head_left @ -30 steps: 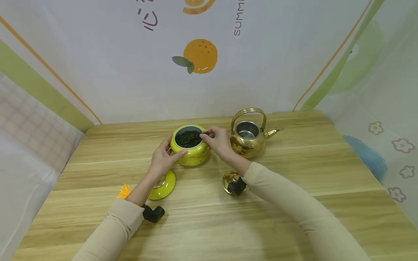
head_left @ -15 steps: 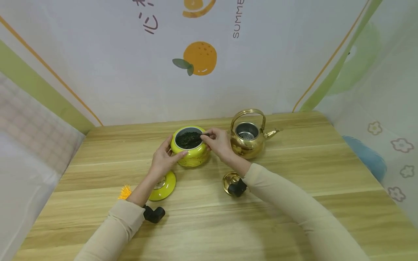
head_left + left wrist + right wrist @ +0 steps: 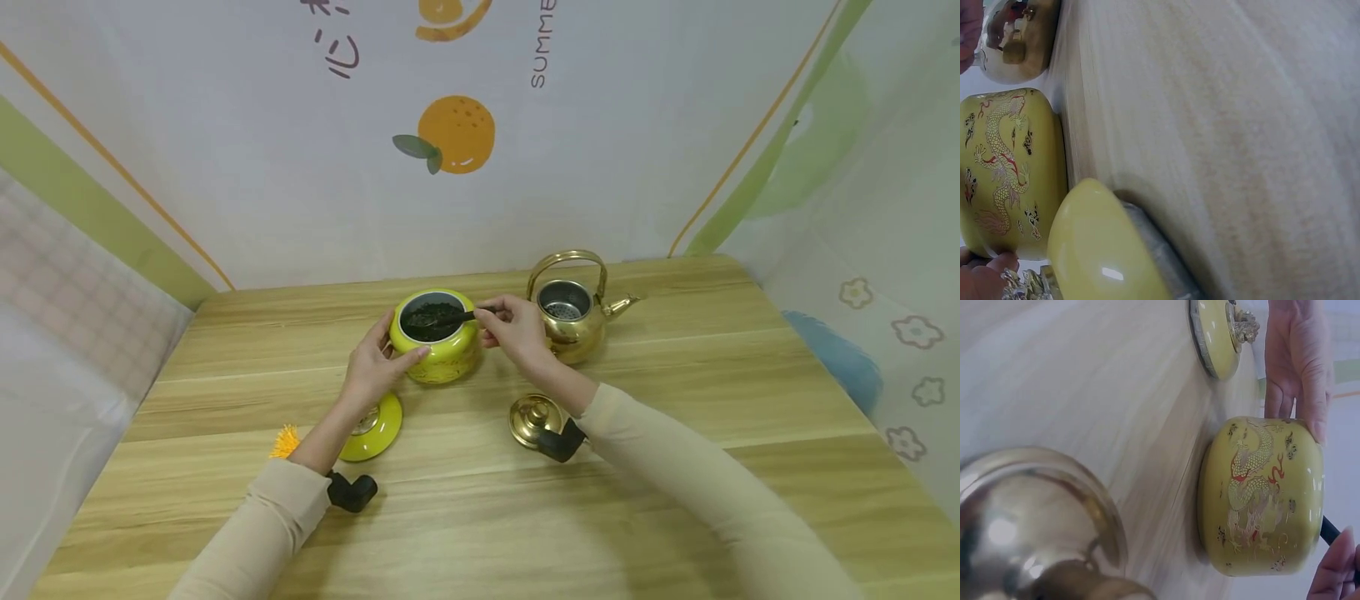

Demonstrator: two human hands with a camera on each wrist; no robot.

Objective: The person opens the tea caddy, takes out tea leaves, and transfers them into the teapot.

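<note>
A yellow jar [image 3: 446, 367] stands on the table, its mouth showing dark green tea leaves. Gold dragon decoration covers the jar's side in both wrist views. My left hand [image 3: 372, 365] holds the jar at its left, thumb at the front and fingers behind. My right hand [image 3: 522, 335] pinches the dark handle of a tea scoop [image 3: 456, 318], which slants over the rim with its tip at the leaves. Right behind that hand is a gold teapot [image 3: 577, 340] without its lid, a perforated strainer inside.
Nearer me lie the yellow jar lid [image 3: 384, 432], partly under the left forearm, and the gold teapot lid [image 3: 529, 419]. An orange tassel [image 3: 285, 442] shows beside the left wrist. A printed curtain [image 3: 300, 183] hangs behind the wooden table [image 3: 465, 533].
My right hand has moved slightly right, drawing the scoop back so more of its handle shows over the rim. More of the teapot lid is visible. My left hand stays on the jar.
</note>
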